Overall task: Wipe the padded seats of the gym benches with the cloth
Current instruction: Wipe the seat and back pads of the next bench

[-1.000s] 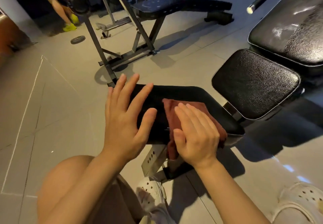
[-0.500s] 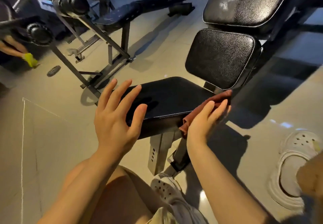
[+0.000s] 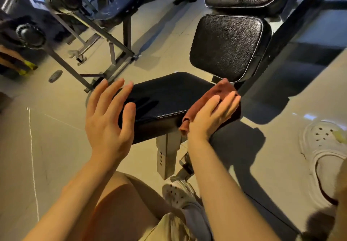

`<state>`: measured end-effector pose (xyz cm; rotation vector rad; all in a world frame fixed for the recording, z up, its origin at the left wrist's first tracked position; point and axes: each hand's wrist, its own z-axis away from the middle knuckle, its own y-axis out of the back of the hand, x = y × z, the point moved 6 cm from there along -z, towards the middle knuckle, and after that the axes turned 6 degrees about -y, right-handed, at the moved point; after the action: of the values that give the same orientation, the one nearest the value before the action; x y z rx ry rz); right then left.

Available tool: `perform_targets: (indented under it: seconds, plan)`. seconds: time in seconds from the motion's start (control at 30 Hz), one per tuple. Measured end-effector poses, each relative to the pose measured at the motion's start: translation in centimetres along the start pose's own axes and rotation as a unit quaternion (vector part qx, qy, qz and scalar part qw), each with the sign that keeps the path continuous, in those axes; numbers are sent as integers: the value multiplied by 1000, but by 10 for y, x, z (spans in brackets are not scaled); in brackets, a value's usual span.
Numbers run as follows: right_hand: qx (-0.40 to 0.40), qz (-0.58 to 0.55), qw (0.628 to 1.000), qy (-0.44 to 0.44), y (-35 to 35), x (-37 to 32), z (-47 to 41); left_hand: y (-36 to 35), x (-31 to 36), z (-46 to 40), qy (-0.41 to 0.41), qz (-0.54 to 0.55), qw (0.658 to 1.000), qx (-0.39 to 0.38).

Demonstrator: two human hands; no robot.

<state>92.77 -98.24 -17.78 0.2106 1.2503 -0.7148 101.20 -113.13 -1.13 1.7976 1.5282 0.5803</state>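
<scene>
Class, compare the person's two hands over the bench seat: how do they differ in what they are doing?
The right hand presses flat on the red cloth at the seat edge; the left hand touches no cloth and holds nothing. The right fingers lie together; the left fingers are spread. Both are open, fingers straight.

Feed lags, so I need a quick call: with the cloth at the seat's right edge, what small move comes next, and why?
Probably sweep the right hand leftward, pressing the cloth across the seat pad. The cloth sits bunched at the pad's right edge and most of the top lies bare; the left hand is open by the left edge.
</scene>
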Motion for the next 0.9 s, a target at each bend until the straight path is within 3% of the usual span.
perform_targets:
  seconds: [0.13,0.37,0.4,0.47,0.57,0.67,0.73,0.77,0.87,0.9]
  plan:
    - [5,-84,983,-165,11,29,-50,-1,0,1,2,-1,1000,9]
    - [-19,-39,984,-173,-6,9,43,-2,0,3,18,7,1000,19]
    - [-29,-30,989,-142,-13,2,63,-2,0,3,21,8,1000,21]
    - [-44,24,999,6,-21,-22,94,-2,1,3,23,13,999,26]
    - [-69,116,976,172,-25,-30,94,-1,1,3,17,19,999,25]
    - [-134,180,932,285,-20,-39,58,-1,0,3,24,22,999,27]
    - [-209,256,896,298,-22,-53,20,-1,-2,3,37,18,999,31]
    - [-263,328,864,277,-26,-55,0,0,-3,4,47,17,998,36]
    - [-413,534,709,203,-40,-40,-57,3,-10,6,114,36,991,53]
    - [-435,556,687,172,-45,-34,-75,3,-12,7,141,44,987,56]
